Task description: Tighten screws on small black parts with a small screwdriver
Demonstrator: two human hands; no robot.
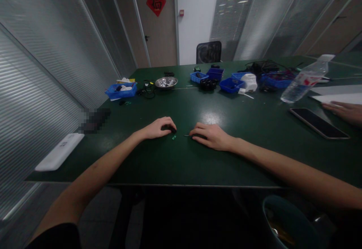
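Observation:
My left hand (158,128) rests on the green table, its fingers and thumb closed around a small black part (171,128) that is mostly covered. Just below those fingertips lies a tiny green circuit board (174,137). Across a narrow gap, my right hand (212,136) lies low over the tabletop with its fingers curled around a slim tool with a dark handle and a thin metal tip (186,135). The tip points left, towards the board, without touching it. The handle is largely hidden by the fingers, so the exact kind of tool is unclear.
Farther back stand a metal bowl (166,83), blue trays (121,90) and a black coil (208,84). At right are a water bottle (307,79), a phone (319,123) and another person's hand (346,111) on papers. A white case (60,152) lies left; a bin (288,222) stands below.

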